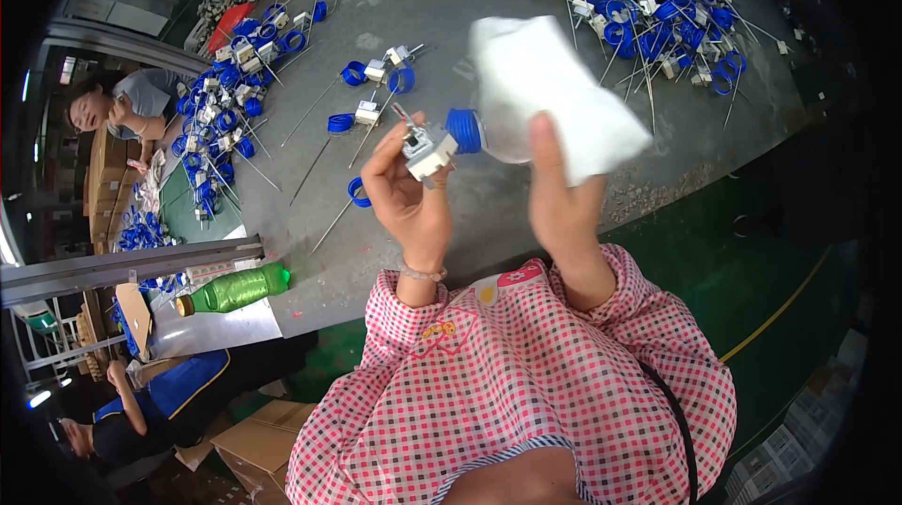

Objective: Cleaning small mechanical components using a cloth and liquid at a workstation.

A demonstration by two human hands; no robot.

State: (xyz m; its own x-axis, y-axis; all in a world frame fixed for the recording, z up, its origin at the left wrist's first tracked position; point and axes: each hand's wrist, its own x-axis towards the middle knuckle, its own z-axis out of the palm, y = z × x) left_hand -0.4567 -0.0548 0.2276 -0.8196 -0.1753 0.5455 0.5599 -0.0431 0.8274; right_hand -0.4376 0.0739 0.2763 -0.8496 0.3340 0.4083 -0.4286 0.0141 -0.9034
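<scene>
Between the fingers and thumb of my left hand is a small thermostat with a pale housing, metal bracket and short stem. Its blue coiled tube sticks out to the right, toward a white cloth-like piece. My right hand grips that white piece with the thumb on top; its other fingers are hidden underneath. The white piece is slightly blurred, and I cannot tell whether it is a cloth or a pouch. Just left of my left hand, several similar thermostats with blue coils lie on the grey table.
A big pile of thermostats covers the far right, another heap the left. A green bottle lies by a metal rail. Two other people are at the left. Cardboard boxes stand below the table.
</scene>
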